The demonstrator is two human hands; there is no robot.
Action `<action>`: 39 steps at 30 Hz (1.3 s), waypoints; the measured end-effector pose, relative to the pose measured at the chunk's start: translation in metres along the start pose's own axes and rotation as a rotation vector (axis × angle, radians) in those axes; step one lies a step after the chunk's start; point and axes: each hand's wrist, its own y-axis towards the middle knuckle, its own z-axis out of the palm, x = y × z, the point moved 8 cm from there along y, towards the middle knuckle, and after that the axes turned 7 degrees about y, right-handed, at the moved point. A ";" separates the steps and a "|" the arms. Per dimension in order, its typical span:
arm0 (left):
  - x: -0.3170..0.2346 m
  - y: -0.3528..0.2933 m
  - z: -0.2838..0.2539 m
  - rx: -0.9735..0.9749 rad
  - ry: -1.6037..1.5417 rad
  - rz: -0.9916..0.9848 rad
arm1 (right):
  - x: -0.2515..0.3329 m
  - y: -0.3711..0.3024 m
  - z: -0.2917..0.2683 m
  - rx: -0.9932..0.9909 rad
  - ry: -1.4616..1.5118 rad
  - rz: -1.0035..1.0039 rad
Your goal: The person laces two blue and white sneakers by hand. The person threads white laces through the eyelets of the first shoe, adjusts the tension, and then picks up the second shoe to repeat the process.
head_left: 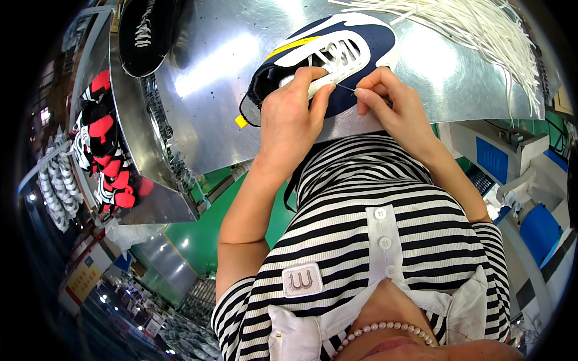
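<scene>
- Shoe (343, 57), navy with white and yellow trim, lies sole down on the metal table (208, 117), close to the near edge.
- Long axis slants from lower left to upper right; toe points away and rightward, heel with yellow tab (241, 122) toward the near left.
- Left hand (289, 114): fingers bent over the shoe's opening and lacing, thumb and forefinger narrowly spaced; cannot tell what they grip.
- Right hand (394, 102): thumb and forefinger pinch a fine dark piece (345, 88) reaching across to the left thumb; too thin to identify.
- Room for moving: bare metal left of the heel, and a glossy bare stretch right of the toe. Near side is tight, the striped shirt (385, 174) being just beyond the edge.
- Table surface: shiny, strong glare patches, small dark specks. Black shoe (135, 57) at far left; loose bundle of white laces (481, 36) at far right.
- Room: red, black and white shoe pieces (102, 128) left, green floor (220, 210) below, blue panel (490, 159) right.
</scene>
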 end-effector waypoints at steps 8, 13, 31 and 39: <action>-0.024 -0.011 0.006 -0.008 0.057 0.318 | -0.007 0.014 0.015 -0.082 0.243 0.131; -0.017 -0.017 0.006 0.027 0.002 0.206 | 0.011 0.006 0.003 0.112 -0.222 0.096; 0.015 -0.097 -0.027 -0.455 0.134 0.264 | 0.017 0.017 -0.041 -0.269 -0.304 -0.322; 0.043 -0.076 0.031 0.058 -2.083 -0.670 | 0.008 0.054 -0.004 -0.151 0.071 -0.026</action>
